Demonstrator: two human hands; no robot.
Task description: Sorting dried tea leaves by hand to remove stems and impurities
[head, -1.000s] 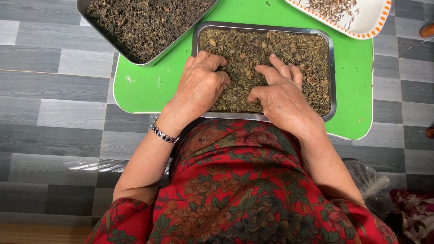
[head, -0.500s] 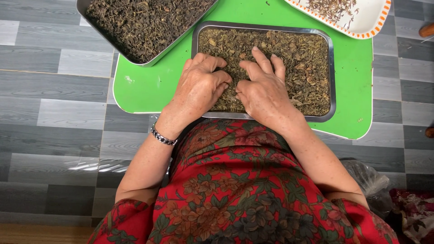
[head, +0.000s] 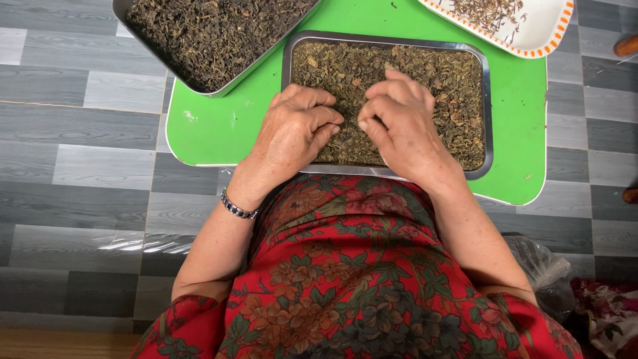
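Both hands, left hand (head: 292,133) and right hand (head: 402,123), grips curled into dried leaves (head: 452,86) filling the steel tray (head: 488,100).

This looks like a room in a home, used for hand work low to the ground. The floor (head: 80,166) is laid with grey wood-look tiles. A small green plastic table (head: 219,126) stands low on it, carrying two metal trays (head: 488,106) of dried leaves (head: 425,73) and a white dish with an orange edge (head: 551,30). A plastic bag (head: 541,266) and patterned cloth (head: 608,312) lie on the floor nearby.
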